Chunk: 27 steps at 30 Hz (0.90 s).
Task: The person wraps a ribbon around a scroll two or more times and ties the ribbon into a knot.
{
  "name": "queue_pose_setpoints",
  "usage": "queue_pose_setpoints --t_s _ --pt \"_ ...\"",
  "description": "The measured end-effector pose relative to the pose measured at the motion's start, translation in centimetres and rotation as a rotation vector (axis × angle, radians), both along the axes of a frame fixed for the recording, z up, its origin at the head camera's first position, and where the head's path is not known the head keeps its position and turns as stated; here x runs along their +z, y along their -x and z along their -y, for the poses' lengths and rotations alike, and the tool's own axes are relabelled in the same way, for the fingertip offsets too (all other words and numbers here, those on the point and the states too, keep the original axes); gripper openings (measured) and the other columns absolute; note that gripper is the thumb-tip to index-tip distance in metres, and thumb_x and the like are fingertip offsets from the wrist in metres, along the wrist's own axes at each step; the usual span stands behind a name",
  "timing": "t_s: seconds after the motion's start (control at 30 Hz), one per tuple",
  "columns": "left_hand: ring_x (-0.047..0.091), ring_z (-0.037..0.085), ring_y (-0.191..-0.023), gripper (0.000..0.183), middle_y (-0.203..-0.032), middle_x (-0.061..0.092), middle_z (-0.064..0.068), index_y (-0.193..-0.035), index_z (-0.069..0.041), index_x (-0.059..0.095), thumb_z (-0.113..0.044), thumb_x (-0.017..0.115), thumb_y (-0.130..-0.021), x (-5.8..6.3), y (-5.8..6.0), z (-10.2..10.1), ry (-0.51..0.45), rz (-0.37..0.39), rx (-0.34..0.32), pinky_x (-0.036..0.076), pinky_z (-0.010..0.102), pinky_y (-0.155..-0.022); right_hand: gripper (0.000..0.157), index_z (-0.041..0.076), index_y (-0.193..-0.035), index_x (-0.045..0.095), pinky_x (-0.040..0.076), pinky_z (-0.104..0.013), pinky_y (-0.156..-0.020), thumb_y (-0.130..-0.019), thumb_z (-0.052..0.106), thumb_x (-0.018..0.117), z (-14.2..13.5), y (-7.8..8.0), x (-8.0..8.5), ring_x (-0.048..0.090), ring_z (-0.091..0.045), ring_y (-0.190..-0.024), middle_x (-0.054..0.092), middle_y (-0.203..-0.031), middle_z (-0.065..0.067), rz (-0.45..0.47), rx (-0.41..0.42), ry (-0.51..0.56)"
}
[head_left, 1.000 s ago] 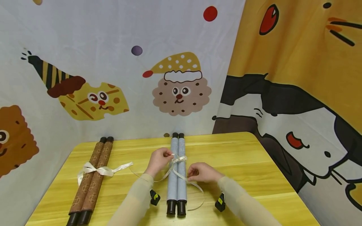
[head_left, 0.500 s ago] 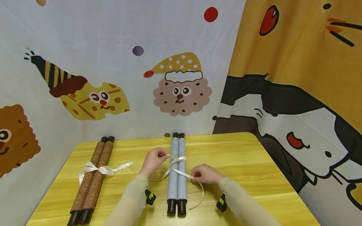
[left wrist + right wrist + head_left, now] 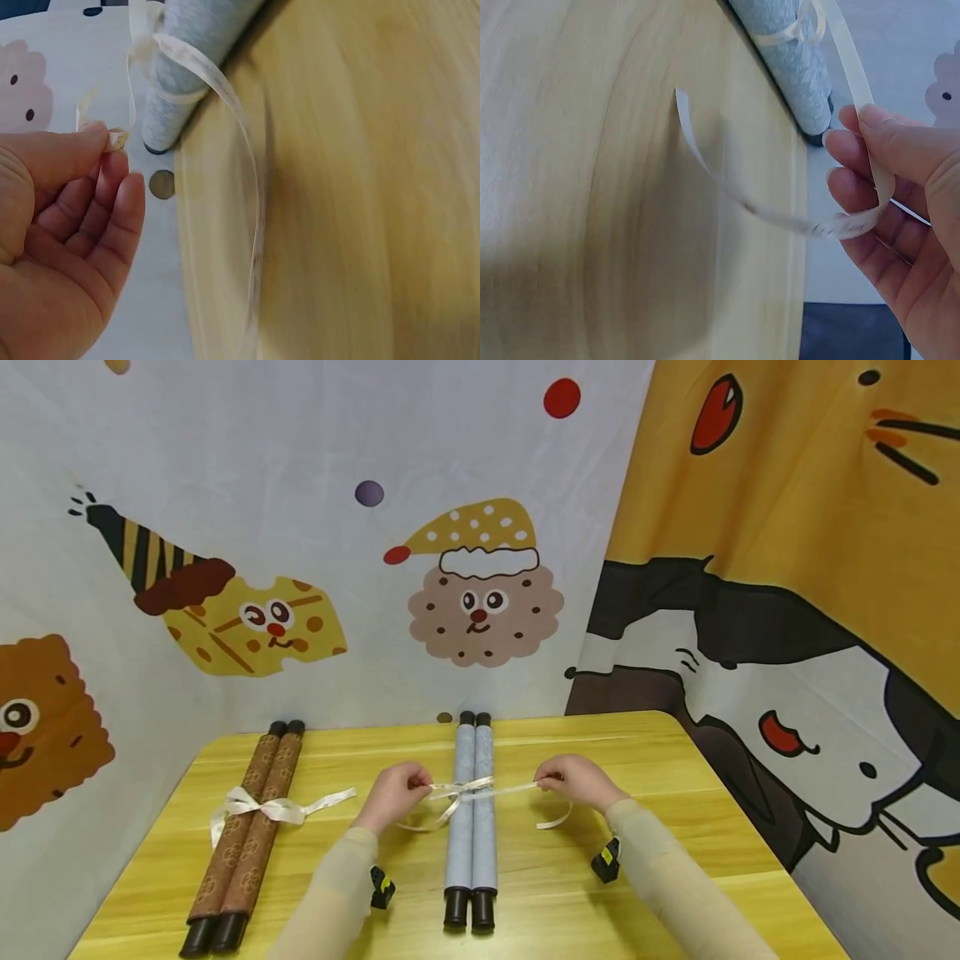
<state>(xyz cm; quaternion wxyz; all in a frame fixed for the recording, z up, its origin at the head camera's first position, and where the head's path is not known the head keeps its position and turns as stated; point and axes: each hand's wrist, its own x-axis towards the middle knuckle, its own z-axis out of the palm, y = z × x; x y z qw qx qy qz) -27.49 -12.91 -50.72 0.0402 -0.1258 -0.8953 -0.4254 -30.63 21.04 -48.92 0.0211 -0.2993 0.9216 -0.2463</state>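
Note:
Two pale blue scrolls (image 3: 484, 843) with black end knobs lie side by side at mid-table. A cream ribbon (image 3: 510, 791) circles them and is knotted near their middle. To their left, my left hand (image 3: 395, 793) pinches one part of the ribbon between thumb and forefinger; a loose tail (image 3: 253, 225) curves down below in the left wrist view. On the other side my right hand (image 3: 581, 779) pinches a second length, drawn straight from the knot. That length's free end (image 3: 682, 105) curls past the fingers in the right wrist view.
Two brown patterned scrolls (image 3: 243, 852), tied with a white ribbon bow (image 3: 258, 807), lie on the left of the yellow wooden table (image 3: 645, 893). A printed cloth (image 3: 300, 527) with cartoon figures hangs behind the table.
My right hand has taken its ribbon length and moved up and right, drawing it straight. My left hand has shifted left and slightly down, with its ribbon part still pinched.

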Motion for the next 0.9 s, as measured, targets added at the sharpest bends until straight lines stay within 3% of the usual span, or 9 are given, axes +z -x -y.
queue_pose_setpoints --t_s 0.23,0.47,0.7,0.9 --pt "0.053 0.011 -0.07 0.021 -0.073 0.059 -0.006 -0.075 -0.013 0.064 0.004 0.074 -0.084 -0.5 0.4 0.7 0.107 -0.038 -0.066 0.049 0.032 -0.066 0.005 0.017 -0.088 0.074 0.051 -0.033 -0.07 -0.092 0.014 0.071 -0.3 0.2 -0.9 0.061 -0.008 -0.074 0.068 -0.084 0.009 -0.039 -0.123 -0.069" --pt "0.053 0.01 -0.07 0.023 -0.073 0.06 -0.007 -0.073 -0.014 0.065 0.005 0.074 -0.082 -0.9 0.5 0.7 0.163 -0.019 -0.072 0.049 0.032 -0.067 0.005 0.017 -0.086 0.073 0.052 -0.036 -0.071 -0.091 0.015 0.072 -0.3 0.3 -2.1 0.06 -0.011 -0.074 0.068 -0.083 0.006 -0.068 -0.207 -0.125" --pt "0.054 0.011 -0.071 0.022 -0.074 0.062 -0.006 -0.073 -0.014 0.065 0.005 0.073 -0.082 -1.2 0.6 0.6 0.199 -0.045 -0.052 0.05 0.034 -0.069 0.005 0.015 -0.088 0.074 0.053 -0.038 -0.069 -0.092 0.015 0.071 -0.3 0.1 -2.2 0.063 -0.015 -0.076 0.07 -0.087 0.002 -0.104 -0.307 -0.167" --pt "0.054 0.012 -0.069 0.019 -0.073 0.061 -0.004 -0.073 -0.011 0.066 0.005 0.074 -0.079 -1.5 0.6 0.2 0.213 -0.049 -0.087 0.05 0.034 -0.067 0.005 0.015 -0.086 0.073 0.053 -0.037 -0.072 -0.091 0.014 0.072 0.0 0.1 -2.7 0.061 -0.014 -0.075 0.069 -0.085 0.003 -0.087 -0.284 -0.169"
